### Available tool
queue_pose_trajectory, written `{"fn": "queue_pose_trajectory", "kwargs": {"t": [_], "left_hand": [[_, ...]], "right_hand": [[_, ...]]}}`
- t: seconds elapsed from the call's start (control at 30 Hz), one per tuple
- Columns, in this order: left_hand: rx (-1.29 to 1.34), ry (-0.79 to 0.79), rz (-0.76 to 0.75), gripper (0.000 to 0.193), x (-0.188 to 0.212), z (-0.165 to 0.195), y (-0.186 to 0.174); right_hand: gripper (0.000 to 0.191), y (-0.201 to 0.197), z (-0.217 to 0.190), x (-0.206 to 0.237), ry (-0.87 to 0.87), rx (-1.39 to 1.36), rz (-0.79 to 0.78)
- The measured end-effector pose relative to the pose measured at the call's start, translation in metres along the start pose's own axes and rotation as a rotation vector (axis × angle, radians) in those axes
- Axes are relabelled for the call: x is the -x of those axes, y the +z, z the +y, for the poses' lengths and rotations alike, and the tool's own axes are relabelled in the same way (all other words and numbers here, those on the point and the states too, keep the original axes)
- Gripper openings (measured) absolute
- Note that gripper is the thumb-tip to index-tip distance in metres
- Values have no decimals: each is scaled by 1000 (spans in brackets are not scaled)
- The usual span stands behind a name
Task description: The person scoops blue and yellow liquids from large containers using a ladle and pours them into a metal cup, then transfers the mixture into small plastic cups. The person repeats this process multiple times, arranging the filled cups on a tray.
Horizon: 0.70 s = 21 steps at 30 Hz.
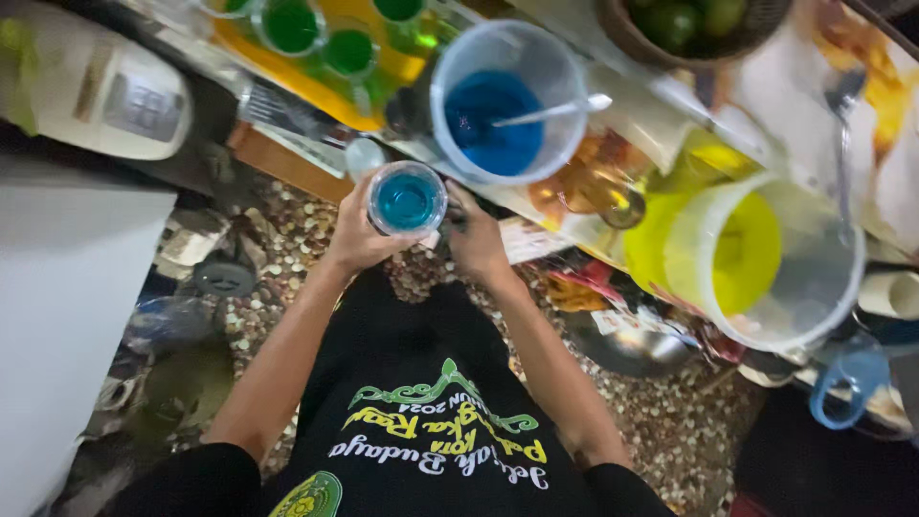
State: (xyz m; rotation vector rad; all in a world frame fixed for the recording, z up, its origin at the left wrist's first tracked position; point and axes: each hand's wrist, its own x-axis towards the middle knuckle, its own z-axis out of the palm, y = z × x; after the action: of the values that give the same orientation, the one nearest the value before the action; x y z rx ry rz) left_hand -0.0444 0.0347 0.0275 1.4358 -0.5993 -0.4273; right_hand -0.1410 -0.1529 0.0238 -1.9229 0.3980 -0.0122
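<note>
A person stands at a crowded counter (613, 96) and looks down at both hands. The left hand (356, 235) is wrapped around a small clear cup (407, 197) and grips its side. The right hand (476, 241) is curled close to the other side of the cup, and its fingers look pressed against it, though I cannot see the fingertips well. The cup has bright blue drink in it. It is held up in the air, just in front of the counter edge and above the pebbly floor (670, 421).

Right behind the cup stands a big clear jug (507, 101) with more blue drink and a spoon (555, 110) resting in it. To the right is a bigger jug (766, 258) with yellow drink. Farther back, small cups of green drink (321, 33) sit on a yellow tray (287, 81). A bowl of green fruit (689, 24) is at the top.

I think the cup is fairly full, so it should stay level and not tip. A steady grip with both hands helps, but not a hard squeeze, because a thin cup could bend and spill. Slow moves seem best, since the jugs stand so near.
</note>
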Motion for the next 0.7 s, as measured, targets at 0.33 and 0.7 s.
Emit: {"fn": "queue_pose_trajectory", "kwargs": {"t": [0.33, 0.7], "left_hand": [[-83, -42, 59, 92, -28, -21, -136], [174, -150, -45, 91, -62, -48, -147]], "right_hand": [[106, 126, -57, -154, 183, -251, 430], [61, 116, -48, -162, 76, 10, 491]]}}
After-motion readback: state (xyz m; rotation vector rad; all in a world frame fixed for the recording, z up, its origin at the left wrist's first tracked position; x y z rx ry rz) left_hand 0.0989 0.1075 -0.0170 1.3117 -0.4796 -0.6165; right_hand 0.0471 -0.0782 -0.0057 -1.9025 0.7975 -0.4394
